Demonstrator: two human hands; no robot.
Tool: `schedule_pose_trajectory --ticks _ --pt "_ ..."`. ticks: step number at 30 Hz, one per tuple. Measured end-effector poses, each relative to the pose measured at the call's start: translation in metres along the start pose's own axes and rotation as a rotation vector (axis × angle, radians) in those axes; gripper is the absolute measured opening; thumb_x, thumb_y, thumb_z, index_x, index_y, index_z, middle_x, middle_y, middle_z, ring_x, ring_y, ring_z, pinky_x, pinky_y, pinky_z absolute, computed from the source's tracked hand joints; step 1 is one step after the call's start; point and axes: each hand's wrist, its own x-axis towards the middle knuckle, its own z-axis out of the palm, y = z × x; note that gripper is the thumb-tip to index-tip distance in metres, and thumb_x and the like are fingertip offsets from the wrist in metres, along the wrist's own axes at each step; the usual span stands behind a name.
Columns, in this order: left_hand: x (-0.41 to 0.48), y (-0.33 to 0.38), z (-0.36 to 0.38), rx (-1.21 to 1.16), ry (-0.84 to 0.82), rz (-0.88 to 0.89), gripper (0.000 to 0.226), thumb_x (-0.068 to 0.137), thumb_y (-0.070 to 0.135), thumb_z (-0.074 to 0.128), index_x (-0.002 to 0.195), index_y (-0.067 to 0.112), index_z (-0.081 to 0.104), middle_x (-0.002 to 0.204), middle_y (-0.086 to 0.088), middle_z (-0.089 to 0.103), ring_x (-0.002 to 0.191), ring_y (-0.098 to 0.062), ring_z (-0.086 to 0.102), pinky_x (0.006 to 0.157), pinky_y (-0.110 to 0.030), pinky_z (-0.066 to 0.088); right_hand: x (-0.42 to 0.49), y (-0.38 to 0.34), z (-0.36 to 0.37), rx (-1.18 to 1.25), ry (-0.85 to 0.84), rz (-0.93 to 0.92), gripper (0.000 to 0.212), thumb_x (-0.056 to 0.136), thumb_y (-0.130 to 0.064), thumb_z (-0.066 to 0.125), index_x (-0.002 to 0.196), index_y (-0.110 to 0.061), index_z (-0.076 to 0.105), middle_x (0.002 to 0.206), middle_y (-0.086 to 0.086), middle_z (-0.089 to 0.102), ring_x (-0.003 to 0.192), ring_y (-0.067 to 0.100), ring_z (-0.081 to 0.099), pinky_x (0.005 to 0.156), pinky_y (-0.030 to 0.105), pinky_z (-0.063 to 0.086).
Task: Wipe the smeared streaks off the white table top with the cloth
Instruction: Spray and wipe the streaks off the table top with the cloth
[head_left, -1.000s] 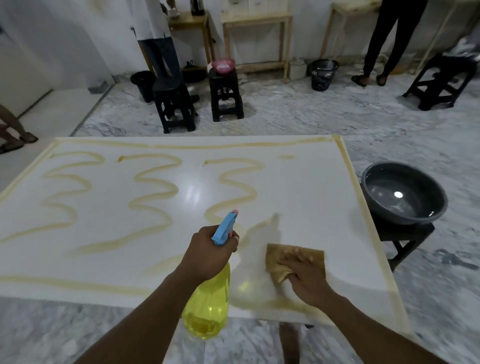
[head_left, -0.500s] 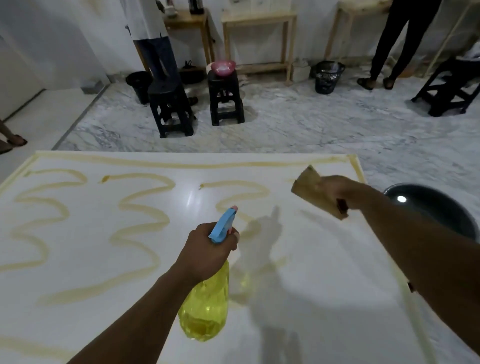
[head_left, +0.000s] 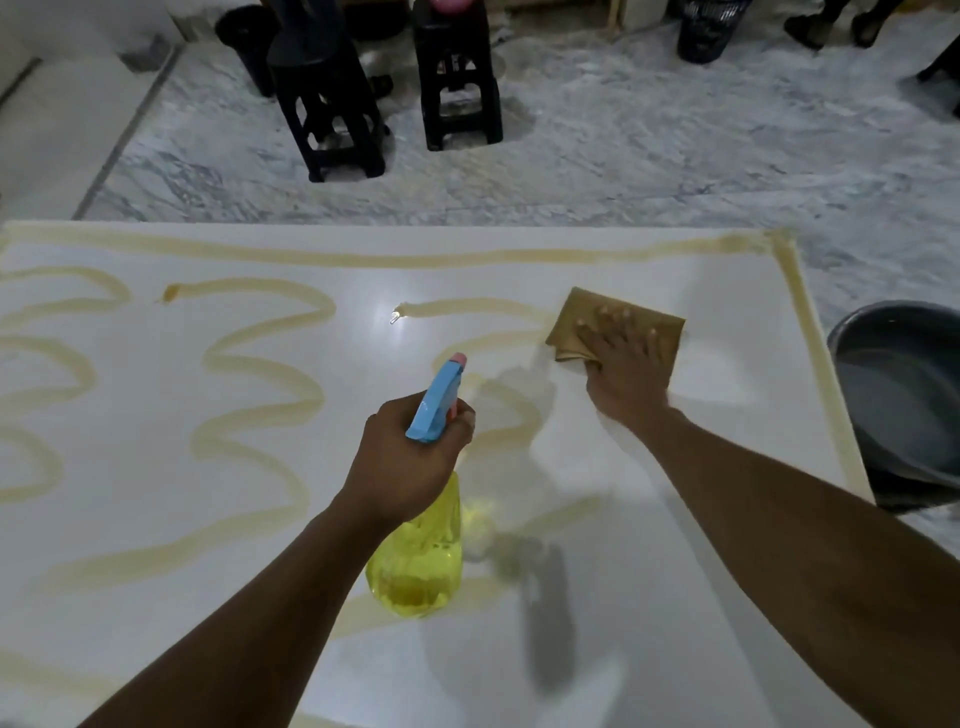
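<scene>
Our right hand lies flat on the tan cloth, fingers straight and spread, pressing it onto the white bench near the far right corner. The cloth is folded and rests at the right end of a yellowish streak that runs leftward from it. The hand covers the cloth's middle and near edge; its far and left corners show.

Our left hand grips a bottle by the neck, fingers curled tightly round it just under the blue trigger head, whose pink tip points away from us. The yellow, see-through body hangs below the hand over the near middle of the bench and throws a shadow to its right. We cannot tell whether its base touches the surface.

The streaks cover much of the bench: wavy loops across the left and centre, a straight band along the far edge, another down the right edge, and fainter marks near us. The patch around and just this side of the cloth looks cleaner.

Off the right edge sits a grey basin holding water. Beyond the bench, on the marble floor, stand two black stools.
</scene>
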Motion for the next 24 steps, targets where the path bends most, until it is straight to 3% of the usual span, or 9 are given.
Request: schedule_pose_trajectory --ticks 3,8,12,16,17,19,21,23,24 --pt "-0.021 -0.006 -0.007 -0.005 -0.009 -0.012 0.009 0.088 0.033 0.064 0.080 0.027 0.064 0.084 -0.009 0.074 0.082 -0.033 0.071 0.073 -0.060 0.059 -0.061 -0.018 0.009 0.033 -0.010 -0.049 0.059 0.090 -0.034 0.033 0.149 -0.035 0.041 0.163 -0.002 0.028 0.153 0.025 0.016 0.121 0.048 0.007" --pt "-0.062 -0.009 -0.027 0.026 -0.029 0.014 0.009 0.090 0.031 0.066 0.084 0.025 0.066 0.084 -0.010 0.075 0.082 -0.033 0.071 0.073 -0.057 0.060 -0.183 -0.051 0.029 0.077 -0.039 -0.132 0.059 0.086 -0.032 0.039 0.144 -0.033 0.049 0.158 -0.001 0.038 0.149 0.025 0.028 0.117 0.043 0.006" --pt "-0.118 -0.018 -0.054 0.025 -0.024 0.019 0.027 0.088 0.038 0.065 0.086 0.012 0.069 0.083 -0.018 0.074 0.081 -0.040 0.070 0.073 -0.057 0.060 -0.279 -0.078 0.037 0.119 -0.090 -0.164 0.062 0.084 -0.028 0.038 0.145 -0.036 0.047 0.160 -0.010 0.030 0.150 0.019 0.024 0.117 0.040 0.009" --pt "-0.168 -0.031 -0.082 0.049 -0.010 0.006 0.018 0.093 0.025 0.067 0.085 0.010 0.071 0.084 -0.015 0.076 0.083 -0.036 0.072 0.079 -0.048 0.058 -0.331 -0.103 0.027 0.162 -0.229 -0.139 0.062 0.087 -0.028 0.024 0.145 -0.041 0.044 0.159 -0.020 0.018 0.151 0.009 0.012 0.119 0.034 0.007" --pt "-0.175 -0.034 -0.087 0.044 -0.011 0.000 0.017 0.093 0.024 0.068 0.083 0.011 0.071 0.084 -0.014 0.076 0.084 -0.035 0.073 0.079 -0.047 0.058 -0.332 -0.102 0.023 0.234 -0.296 -0.088 0.055 0.093 -0.025 0.028 0.143 -0.040 0.047 0.159 -0.016 0.024 0.151 0.010 0.017 0.120 0.034 0.013" --pt "-0.187 -0.036 -0.103 0.030 -0.003 -0.002 0.019 0.091 0.027 0.068 0.080 0.011 0.068 0.084 -0.016 0.075 0.085 -0.037 0.072 0.081 -0.049 0.058 -0.326 -0.112 -0.009 0.545 -0.423 0.105 0.037 0.100 -0.026 0.046 0.132 -0.036 0.060 0.147 -0.004 0.053 0.137 0.020 0.047 0.115 0.039 0.034" --pt "-0.188 -0.037 -0.112 0.036 0.002 -0.003 0.022 0.090 0.030 0.067 0.080 0.011 0.068 0.085 -0.017 0.075 0.086 -0.038 0.072 0.082 -0.049 0.058 -0.309 -0.109 -0.049 0.939 -0.552 0.322 0.026 0.094 -0.034 0.061 0.117 -0.027 0.070 0.120 -0.002 0.070 0.109 0.022 0.066 0.095 0.041 0.052" --pt "-0.184 -0.036 -0.120 0.045 0.013 0.005 0.022 0.092 0.028 0.067 0.084 0.008 0.069 0.084 -0.018 0.075 0.086 -0.037 0.071 0.075 -0.041 0.057 -0.287 -0.100 -0.082 1.162 -0.652 0.483 0.023 0.092 -0.022 0.062 0.106 -0.006 0.071 0.101 0.009 0.073 0.089 0.026 0.070 0.078 0.037 0.055" --pt "-0.178 -0.035 -0.123 0.047 0.018 0.013 0.022 0.093 0.027 0.067 0.085 0.006 0.069 0.084 -0.018 0.075 0.086 -0.037 0.070 0.071 -0.036 0.054 -0.273 -0.096 -0.096 1.184 -0.699 0.525 0.025 0.092 -0.016 0.061 0.106 0.001 0.070 0.101 0.016 0.073 0.092 0.033 0.070 0.080 0.039 0.054"
